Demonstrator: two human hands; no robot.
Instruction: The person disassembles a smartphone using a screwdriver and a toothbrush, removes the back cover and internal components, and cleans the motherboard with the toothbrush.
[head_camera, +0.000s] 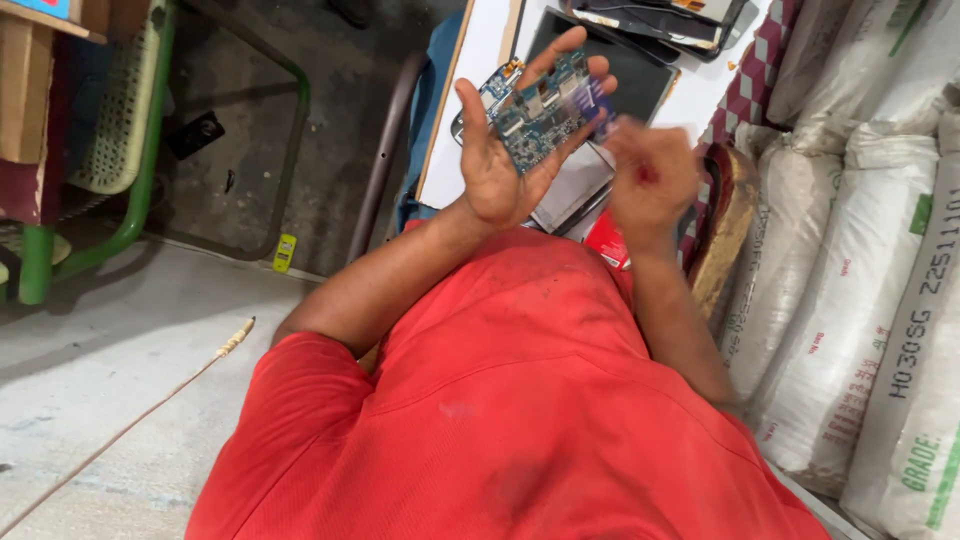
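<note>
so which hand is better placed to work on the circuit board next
Probably the right hand: it is free of the blue circuit board and close beside it, though blurred. The left hand lies open under the board, supporting it.

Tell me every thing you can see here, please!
circuit board: one, blue-green, lying in the open left hand
dark flat panel: one, black, on the white tabletop behind the hands
white tabletop: one, white, top centre
woven sacks: several, white, stacked at the right
green metal frame: one, green, at the left
stick: one, thin, pale, on the grey floor
red shirt: one, red, filling the lower middle
left hand: one, palm open under the board
right hand: one, blurred, curled beside the board; something small and red shows at it
</note>
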